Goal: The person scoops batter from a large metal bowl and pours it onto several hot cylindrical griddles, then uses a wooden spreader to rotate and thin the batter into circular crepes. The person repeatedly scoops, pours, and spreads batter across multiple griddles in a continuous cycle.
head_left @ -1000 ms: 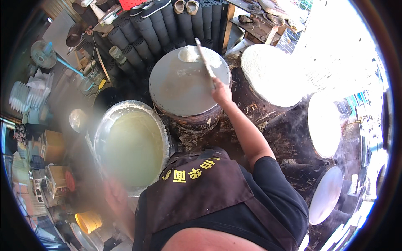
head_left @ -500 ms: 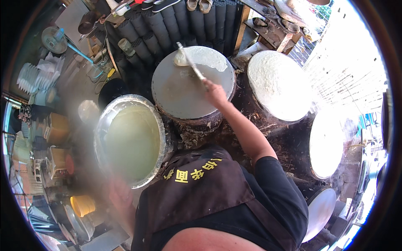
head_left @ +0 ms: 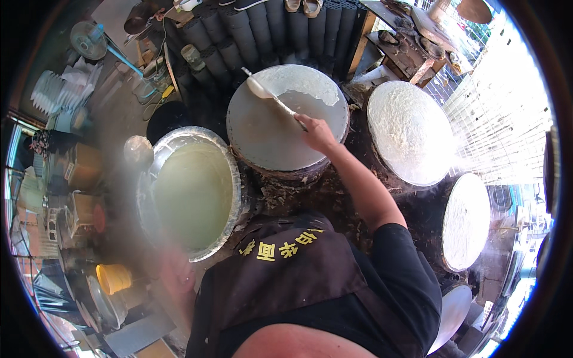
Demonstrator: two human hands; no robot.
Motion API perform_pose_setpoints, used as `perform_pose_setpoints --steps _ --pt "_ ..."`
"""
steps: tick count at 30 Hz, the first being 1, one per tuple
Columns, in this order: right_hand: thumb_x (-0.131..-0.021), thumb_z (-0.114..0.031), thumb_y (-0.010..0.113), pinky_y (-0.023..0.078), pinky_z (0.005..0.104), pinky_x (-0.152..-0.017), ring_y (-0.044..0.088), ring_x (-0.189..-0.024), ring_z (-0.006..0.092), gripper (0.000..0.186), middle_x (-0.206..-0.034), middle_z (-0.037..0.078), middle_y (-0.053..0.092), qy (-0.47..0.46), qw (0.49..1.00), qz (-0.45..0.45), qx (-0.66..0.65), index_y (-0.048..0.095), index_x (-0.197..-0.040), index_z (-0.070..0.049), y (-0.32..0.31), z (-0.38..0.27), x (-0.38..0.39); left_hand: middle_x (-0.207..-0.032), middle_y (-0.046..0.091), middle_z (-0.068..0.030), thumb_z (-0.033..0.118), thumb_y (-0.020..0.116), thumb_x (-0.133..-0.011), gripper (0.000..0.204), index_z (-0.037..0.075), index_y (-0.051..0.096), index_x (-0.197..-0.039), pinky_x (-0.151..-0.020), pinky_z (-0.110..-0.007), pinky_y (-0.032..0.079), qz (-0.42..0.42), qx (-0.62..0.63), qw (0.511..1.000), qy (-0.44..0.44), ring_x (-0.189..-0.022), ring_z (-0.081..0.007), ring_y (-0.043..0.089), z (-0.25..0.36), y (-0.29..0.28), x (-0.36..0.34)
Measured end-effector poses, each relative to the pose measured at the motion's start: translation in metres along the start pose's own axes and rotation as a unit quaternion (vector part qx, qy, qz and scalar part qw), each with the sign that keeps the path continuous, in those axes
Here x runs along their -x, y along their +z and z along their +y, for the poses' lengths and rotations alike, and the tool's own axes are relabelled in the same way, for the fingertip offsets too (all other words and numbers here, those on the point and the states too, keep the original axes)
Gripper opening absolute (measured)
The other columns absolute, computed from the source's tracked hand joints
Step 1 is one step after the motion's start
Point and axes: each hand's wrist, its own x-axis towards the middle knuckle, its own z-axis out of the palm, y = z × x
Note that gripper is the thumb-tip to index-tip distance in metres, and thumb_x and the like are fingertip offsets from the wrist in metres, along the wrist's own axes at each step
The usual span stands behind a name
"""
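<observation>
The shirt [head_left: 316,315] is black and plain; its right sleeve [head_left: 399,255] is short, ending in a straight hem above the elbow; over it sits a dark brown apron [head_left: 286,286], its bib broad, the cloth softly creased and darker toward the waist; bold yellow characters [head_left: 265,252] run in a curved row across it; a brown strap [head_left: 388,322] slants from the bib's right edge; the right hand [head_left: 320,135] is ungloved; the left hand [head_left: 178,271] is blurred.
</observation>
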Motion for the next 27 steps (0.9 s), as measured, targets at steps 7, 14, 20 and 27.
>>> perform_pose_setpoints --steps 7,14,20,27 --pt "-0.078 -0.002 0.057 0.056 0.0351 -0.075 0.071 -0.081 0.0261 0.05 -0.092 0.019 0.07 0.134 0.991 0.021 -0.006 0.062 -0.125 -0.018 -0.053 0.043 -0.016 -0.076 0.039 -0.0031 0.021 0.035 -0.105 0.047 0.008 0.021 -0.149 -0.034 -0.02 0.032 0.072 0.014 0.997 0.032 -0.048 -0.0068 0.033 -0.005 -0.001 0.006" --pt "-0.085 -0.006 0.058 0.057 0.0361 -0.079 0.07 -0.09 0.026 0.044 -0.107 0.016 0.069 -0.007 0.994 -0.097 -0.038 0.06 -0.127 -0.019 -0.051 0.019 0.0 -0.071 0.038 -0.0014 0.02 0.038 -0.104 0.026 0.009 0.031 -0.127 -0.032 -0.02 0.031 0.088 -0.028 0.995 0.036 -0.046 -0.0074 0.034 -0.003 -0.002 0.011" --pt "-0.086 -0.005 0.056 0.057 0.0373 -0.073 0.07 -0.08 0.0289 0.042 -0.1 0.016 0.07 0.068 0.995 -0.07 -0.013 0.062 -0.125 -0.021 -0.051 0.026 -0.016 -0.065 0.037 0.0004 0.02 0.042 -0.102 0.021 0.01 0.044 -0.083 -0.029 -0.023 0.029 0.114 -0.063 0.991 0.023 -0.043 -0.009 0.034 -0.006 0.007 0.012" --pt "-0.075 -0.003 0.057 0.055 0.0385 -0.076 0.069 -0.083 0.0303 0.049 -0.094 0.017 0.07 0.037 0.998 -0.046 -0.027 0.064 -0.122 -0.017 -0.063 0.057 -0.018 -0.063 0.034 0.0014 0.02 0.041 -0.103 0.014 0.009 0.046 -0.097 -0.029 -0.022 0.028 0.137 -0.04 0.989 0.022 -0.042 -0.009 0.032 -0.01 0.011 0.014"
